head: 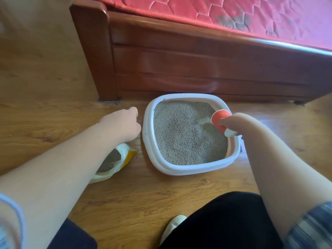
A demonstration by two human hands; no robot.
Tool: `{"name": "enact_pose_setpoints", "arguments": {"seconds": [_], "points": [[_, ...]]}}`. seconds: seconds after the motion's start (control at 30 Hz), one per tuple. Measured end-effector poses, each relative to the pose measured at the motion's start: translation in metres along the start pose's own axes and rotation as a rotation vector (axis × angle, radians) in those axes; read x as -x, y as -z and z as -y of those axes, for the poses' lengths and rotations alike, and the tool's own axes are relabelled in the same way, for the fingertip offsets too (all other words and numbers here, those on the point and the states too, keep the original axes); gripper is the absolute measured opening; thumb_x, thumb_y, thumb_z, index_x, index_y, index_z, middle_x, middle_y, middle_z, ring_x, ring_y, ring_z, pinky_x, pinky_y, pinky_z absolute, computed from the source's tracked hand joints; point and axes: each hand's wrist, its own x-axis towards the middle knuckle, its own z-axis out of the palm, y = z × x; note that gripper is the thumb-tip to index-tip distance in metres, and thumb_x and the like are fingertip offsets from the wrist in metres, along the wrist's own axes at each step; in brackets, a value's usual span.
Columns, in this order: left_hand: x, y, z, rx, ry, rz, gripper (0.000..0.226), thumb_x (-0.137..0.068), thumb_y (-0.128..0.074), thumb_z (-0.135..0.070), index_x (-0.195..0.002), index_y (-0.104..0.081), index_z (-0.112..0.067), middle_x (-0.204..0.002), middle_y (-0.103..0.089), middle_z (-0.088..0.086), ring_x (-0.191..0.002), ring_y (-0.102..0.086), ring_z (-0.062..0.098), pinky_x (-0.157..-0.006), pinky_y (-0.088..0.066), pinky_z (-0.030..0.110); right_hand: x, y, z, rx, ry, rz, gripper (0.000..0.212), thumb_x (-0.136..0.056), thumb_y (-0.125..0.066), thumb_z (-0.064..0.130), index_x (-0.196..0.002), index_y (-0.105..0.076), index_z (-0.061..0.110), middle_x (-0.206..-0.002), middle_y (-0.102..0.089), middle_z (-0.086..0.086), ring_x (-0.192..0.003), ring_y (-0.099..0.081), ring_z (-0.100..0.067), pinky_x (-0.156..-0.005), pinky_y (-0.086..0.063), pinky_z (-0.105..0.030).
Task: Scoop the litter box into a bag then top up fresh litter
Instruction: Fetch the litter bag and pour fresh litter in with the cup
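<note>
A white litter box (pixel 149 141) full of grey litter (pixel 181 137) sits on the wooden floor in front of a bed frame. My right hand (pixel 233 121) grips an orange and white cup (pixel 220 121) tilted over the box's right side. A thin stream of litter (pixel 203 121) runs from the cup into the box. Left of the box lies an open yellow and white litter bag (pixel 116 162) with grey litter inside. My left hand (pixel 122 123) is just above the bag, fingers curled down at its top edge; the fingertips are hidden.
A dark wooden bed frame (pixel 197 60) with a red mattress (pixel 233 17) stands right behind the box. Wooden floor (pixel 45 87) spreads to the left. My knee in black trousers (pixel 224 221) and a white shoe (pixel 172 227) are in front of the box.
</note>
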Motion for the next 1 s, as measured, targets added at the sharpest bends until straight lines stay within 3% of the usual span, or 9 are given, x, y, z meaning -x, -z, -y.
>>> {"name": "enact_pose_setpoints", "arguments": {"seconds": [0.13, 0.27, 0.4, 0.53, 0.67, 0.77, 0.87, 1.0], "points": [[0.001, 0.000, 0.000, 0.002, -0.005, 0.018, 0.031, -0.100, -0.038, -0.029, -0.129, -0.045, -0.021, -0.120, -0.060, 0.004, -0.102, -0.057, 0.027, -0.086, -0.050, 0.041, 0.005, -0.005, 0.003, 0.010, 0.015, 0.120, 0.047, -0.084, -0.064, 0.043, -0.114, -0.055, 0.009, -0.109, -0.067, -0.014, -0.093, -0.068, -0.029, -0.068, -0.052, -0.032], [0.001, 0.001, 0.001, 0.008, -0.007, 0.016, 0.030, -0.100, -0.038, -0.028, -0.128, -0.045, -0.020, -0.118, -0.060, 0.003, -0.100, -0.057, 0.027, -0.087, -0.051, 0.043, 0.007, -0.002, 0.011, -0.035, 0.044, 0.060, 0.043, -0.087, -0.060, 0.046, -0.107, -0.059, 0.007, -0.105, -0.067, -0.014, -0.093, -0.067, -0.030, -0.084, -0.054, -0.038], [0.002, 0.002, 0.007, 0.002, 0.004, 0.017, 0.030, -0.100, -0.037, -0.029, -0.128, -0.046, -0.021, -0.118, -0.060, 0.003, -0.100, -0.058, 0.027, -0.087, -0.052, 0.043, 0.013, -0.006, 0.020, -0.060, 0.035, 0.145, 0.040, -0.091, -0.057, 0.045, -0.104, -0.055, 0.007, -0.091, -0.059, -0.013, -0.074, -0.053, -0.026, -0.073, -0.047, -0.034], [0.005, 0.006, 0.017, 0.007, 0.014, 0.018, 0.031, -0.100, -0.037, -0.029, -0.129, -0.045, -0.022, -0.119, -0.060, 0.002, -0.099, -0.058, 0.025, -0.087, -0.052, 0.044, 0.024, -0.009, 0.036, -0.116, 0.110, 0.124, 0.037, -0.091, -0.060, 0.043, -0.105, -0.058, 0.009, -0.093, -0.066, -0.012, -0.071, -0.059, -0.024, -0.070, -0.049, -0.033], [0.007, 0.010, 0.034, 0.019, 0.046, 0.010, 0.028, -0.099, -0.038, -0.028, -0.125, -0.046, -0.022, -0.115, -0.061, 0.002, -0.097, -0.059, 0.025, -0.082, -0.052, 0.042, 0.047, -0.014, 0.074, -0.137, 0.308, 0.144, 0.035, -0.082, -0.065, 0.045, -0.100, -0.063, 0.015, -0.094, -0.073, -0.013, -0.073, -0.069, -0.024, -0.072, -0.057, -0.035], [0.010, 0.014, 0.051, 0.044, 0.090, 0.004, 0.028, -0.096, -0.041, -0.026, -0.123, -0.047, -0.022, -0.112, -0.061, 0.003, -0.098, -0.059, 0.027, -0.081, -0.050, 0.041, 0.078, -0.023, 0.108, -0.089, 0.536, 0.170, 0.011, -0.090, -0.062, 0.036, -0.092, -0.059, 0.025, -0.087, -0.069, -0.003, -0.071, -0.070, -0.020, -0.071, -0.061, -0.033], [0.015, 0.016, 0.073, 0.048, 0.144, 0.030, 0.029, -0.095, -0.047, -0.026, -0.123, -0.048, -0.021, -0.109, -0.062, 0.004, -0.096, -0.061, 0.027, -0.080, -0.051, 0.041, 0.105, -0.042, 0.139, -0.063, 0.708, 0.189, 0.035, -0.085, -0.069, 0.038, -0.114, -0.060, 0.022, -0.099, -0.070, -0.003, -0.083, -0.072, -0.022, -0.083, -0.060, -0.041], [0.026, 0.022, 0.107, 0.048, 0.200, 0.072, 0.035, -0.098, -0.046, -0.031, -0.131, -0.048, -0.018, -0.109, -0.061, 0.003, -0.091, -0.058, 0.023, -0.073, -0.048, 0.037, 0.140, -0.074, 0.171, 0.165, 0.892, 0.227, 0.052, -0.085, -0.071, 0.042, -0.129, -0.053, 0.021, -0.112, -0.066, 0.001, -0.095, -0.063, -0.019, -0.088, -0.051, -0.035]]}}
